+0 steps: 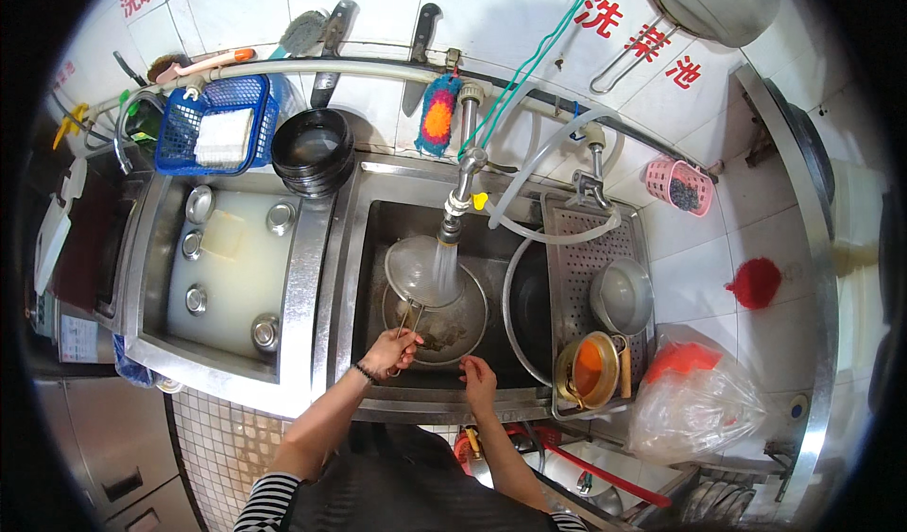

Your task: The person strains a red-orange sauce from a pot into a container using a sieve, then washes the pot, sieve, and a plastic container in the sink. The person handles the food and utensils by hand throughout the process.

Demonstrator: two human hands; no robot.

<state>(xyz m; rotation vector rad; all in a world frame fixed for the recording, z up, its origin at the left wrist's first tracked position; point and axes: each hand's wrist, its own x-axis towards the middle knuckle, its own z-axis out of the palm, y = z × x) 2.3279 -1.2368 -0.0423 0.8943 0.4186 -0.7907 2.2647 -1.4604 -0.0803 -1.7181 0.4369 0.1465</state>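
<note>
My left hand (392, 353) is closed on the wire handle of a round mesh strainer (417, 270), held tilted over a larger round vessel (486, 319) in the dark sink basin. Water pours from the tap (458, 209) onto the strainer's mesh. Some brownish matter (446, 339) shows in the vessel below. My right hand (479, 379), fingers curled, is just below the vessel's rim at the basin's front; whether anything small is between its fingertips cannot be told.
On the left, a sink (241, 319) holds cloudy water and several metal bowls. Black bowls (312, 148) and a blue basket (216, 135) stand behind. A large pan (528, 305) leans on the right, beside a perforated tray (567, 248) bearing pots. A plastic bag (691, 411) lies farther right.
</note>
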